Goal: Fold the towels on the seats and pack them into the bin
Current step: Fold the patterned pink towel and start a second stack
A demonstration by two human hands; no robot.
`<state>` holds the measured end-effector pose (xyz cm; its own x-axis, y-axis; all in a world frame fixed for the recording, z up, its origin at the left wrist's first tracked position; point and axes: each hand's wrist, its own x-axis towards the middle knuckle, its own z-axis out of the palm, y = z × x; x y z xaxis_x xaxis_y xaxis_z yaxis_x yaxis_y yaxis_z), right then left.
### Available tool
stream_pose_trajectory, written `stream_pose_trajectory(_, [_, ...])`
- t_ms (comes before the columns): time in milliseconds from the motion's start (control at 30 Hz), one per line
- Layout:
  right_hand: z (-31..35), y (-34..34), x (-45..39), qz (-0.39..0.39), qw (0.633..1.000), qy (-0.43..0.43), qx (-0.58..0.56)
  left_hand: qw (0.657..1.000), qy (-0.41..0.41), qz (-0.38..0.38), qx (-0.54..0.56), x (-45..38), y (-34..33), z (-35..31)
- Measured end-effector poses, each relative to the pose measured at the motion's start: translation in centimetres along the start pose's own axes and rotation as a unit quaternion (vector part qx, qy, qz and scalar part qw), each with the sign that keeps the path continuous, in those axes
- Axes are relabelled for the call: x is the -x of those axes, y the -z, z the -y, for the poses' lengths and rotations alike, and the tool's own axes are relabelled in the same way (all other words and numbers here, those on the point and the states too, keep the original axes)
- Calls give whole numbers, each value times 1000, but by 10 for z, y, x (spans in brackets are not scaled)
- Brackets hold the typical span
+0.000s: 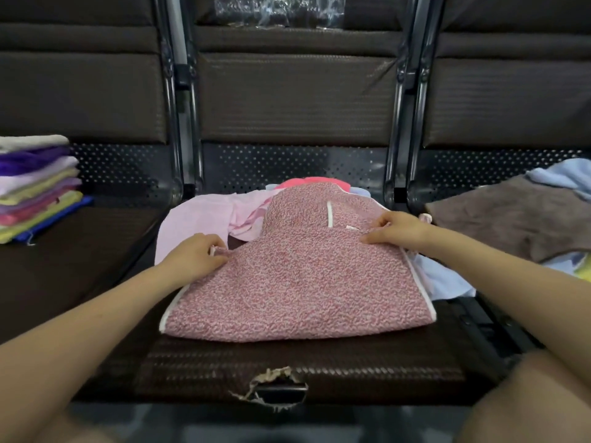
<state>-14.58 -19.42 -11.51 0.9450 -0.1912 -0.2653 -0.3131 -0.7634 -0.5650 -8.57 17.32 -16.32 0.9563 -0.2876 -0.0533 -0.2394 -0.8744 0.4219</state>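
Towel (pixel 297 282), pink-speckled with white edging, lies spread across the middle seat (pixel 287 369) of a bench, its near edge toward the seat's front edge and its far part draped over a heap of loose cloths. No brand name or readable writing shows on it; a small white tab (pixel 329 214) and a short pale label beside it carry nothing legible. A person's left hand (pixel 198 251) pinches the towel's left edge, fingers curled round the trim at the fold. The right hand (pixel 395 228) grips the cloth at its right side, fingers bent and bunching the fabric near the label. The towel stretches between the two hands, both of them at its far half, with the forearms flanking it. Behind it lie a pale pink cloth (pixel 198 219), a bright pink one (pixel 307 182) at the seat's back edge and a light blue one (pixel 444 279) poking out at the right. On the left seat, near its left edge, sits a stack (pixel 35 190) of folded towels in white, purple, lilac, yellow-green and blue. On the right seat lie a brown towel (pixel 511 215) and another blue towel (pixel 563 175) behind it. The middle seat's front edge is torn (pixel 275 388).
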Motion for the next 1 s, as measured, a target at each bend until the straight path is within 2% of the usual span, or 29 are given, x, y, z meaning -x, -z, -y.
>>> stream_pose_trajectory(100, [-1, 2, 4, -5, 999, -44, 3, 999, 1, -36, 3, 3, 1, 2])
stream_pose_trajectory(200, [4, 4, 13, -7, 997, -74, 0, 996, 41, -77, -2, 14, 5, -5])
stream_pose_trajectory(233, [5, 2, 13, -9, 996, -89, -25, 995, 58, -85, 3, 17, 5, -7])
stream_pose_trajectory(300, [7, 2, 24, 8, 982, -114, -151, 990, 101, -97, 29, 29, 7, -13])
stream_pose_trajectory(367, [5, 6, 35, 57, 953, -138, -263, 984, 142, -99, 47, 42, 7, -17])
stream_pose_trajectory(433, [0, 9, 44, 93, 935, -152, -307, 981, 166, -89, 54, 53, 7, -19])
stream_pose_trajectory(567, [-2, 7, 64, 143, 916, -173, -332, 975, 198, -61, 84, 67, 11, -23])
stream_pose_trajectory(667, [-5, -1, 75, 152, 914, -163, -340, 948, 236, -30, 211, 78, 9, -30])
stream_pose_trajectory(733, [-7, -5, 82, 135, 913, -159, -352, 921, 244, -26, 303, 84, 9, -35])
stream_pose_trajectory(833, [-6, -5, 91, 70, 910, -155, -378, 888, 238, -38, 392, 90, 10, -43])
stream_pose_trajectory(1000, [6, 22, 105, -71, 906, -93, -407, 911, 187, -24, 367, 93, 2, -54])
